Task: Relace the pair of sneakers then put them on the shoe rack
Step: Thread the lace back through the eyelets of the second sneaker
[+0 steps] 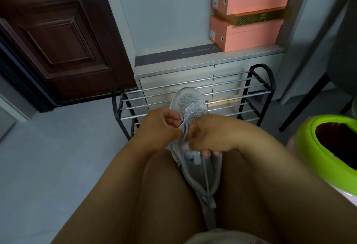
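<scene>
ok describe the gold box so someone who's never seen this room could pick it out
Look at the grey cabinet against the wall behind the black shoe rack. On its ledge stands a stack of salmon-pink shoeboxes. The gold box is the thin, flat one wedged between them, the only shiny, mesh-patterned one.

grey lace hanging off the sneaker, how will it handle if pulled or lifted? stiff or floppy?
Likely floppy: the lace trails slack down the sneaker between the knees. Probably light and thin, since the left hand and right hand work it with curled fingers. The free end may swing or snag when pulled.
</scene>
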